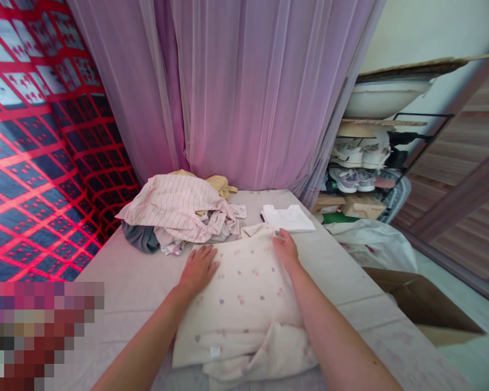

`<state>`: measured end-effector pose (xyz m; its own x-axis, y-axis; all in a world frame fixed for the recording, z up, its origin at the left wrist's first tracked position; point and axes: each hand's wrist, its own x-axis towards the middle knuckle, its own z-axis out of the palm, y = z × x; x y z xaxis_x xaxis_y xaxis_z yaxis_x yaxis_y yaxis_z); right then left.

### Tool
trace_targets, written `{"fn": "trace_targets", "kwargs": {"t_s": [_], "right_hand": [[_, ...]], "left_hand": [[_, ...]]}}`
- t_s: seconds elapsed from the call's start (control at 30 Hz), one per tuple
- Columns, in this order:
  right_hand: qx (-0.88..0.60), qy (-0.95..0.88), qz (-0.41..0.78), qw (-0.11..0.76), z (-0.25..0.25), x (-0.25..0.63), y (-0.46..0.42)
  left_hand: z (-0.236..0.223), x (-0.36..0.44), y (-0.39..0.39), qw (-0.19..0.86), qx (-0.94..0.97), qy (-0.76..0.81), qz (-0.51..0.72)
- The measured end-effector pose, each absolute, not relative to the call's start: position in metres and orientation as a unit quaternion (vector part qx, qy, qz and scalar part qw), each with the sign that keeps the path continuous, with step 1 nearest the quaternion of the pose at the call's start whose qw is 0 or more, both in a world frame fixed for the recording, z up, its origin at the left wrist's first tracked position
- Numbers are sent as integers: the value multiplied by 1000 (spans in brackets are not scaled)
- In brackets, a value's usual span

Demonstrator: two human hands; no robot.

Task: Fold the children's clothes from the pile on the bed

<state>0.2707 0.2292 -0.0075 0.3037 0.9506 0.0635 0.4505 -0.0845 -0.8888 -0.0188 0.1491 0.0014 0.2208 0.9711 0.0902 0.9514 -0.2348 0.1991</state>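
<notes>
A cream garment with small purple and pink prints (pixel 244 288) lies spread on the bed in front of me, its near end bunched in loose folds. My left hand (pixel 199 267) rests flat on its upper left edge, fingers stretched out. On the upper right edge lies my right hand (pixel 286 250), fingers extended and touching the cloth near the collar-like end. Beyond it to the right sits a folded white garment (pixel 288 217). A heap topped by a pink striped shirt (pixel 175 203) is just past my left hand.
Pale sheeting covers the bed (pixel 350 304). Purple curtains (pixel 244 98) hang behind it, and a red-and-dark patterned cloth (pixel 36 136) hangs at left. To the right stand a shoe rack (pixel 421 138), an open cardboard box (pixel 424 298) and a translucent plastic bag (pixel 378 247).
</notes>
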Motion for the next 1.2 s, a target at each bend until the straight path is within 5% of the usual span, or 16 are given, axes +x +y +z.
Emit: {"fn": "trace_targets", "kwargs": {"t_s": [0.13,0.3,0.4,0.9,1.2], "right_hand": [[-611,-653,181,410,-9,254,199],[-511,-846,123,95,2,226,165],[-543,-830,129,20,15,225,156],[-578,-804,125,55,25,239,85],[-408,-822,345,197,28,258,33]], "left_hand": [[-6,-14,146,20,767,637,76],[-4,-11,148,20,763,644,54],[0,-11,152,29,761,646,51],[0,-4,32,35,829,554,61],[10,-3,38,66,825,561,36]]}}
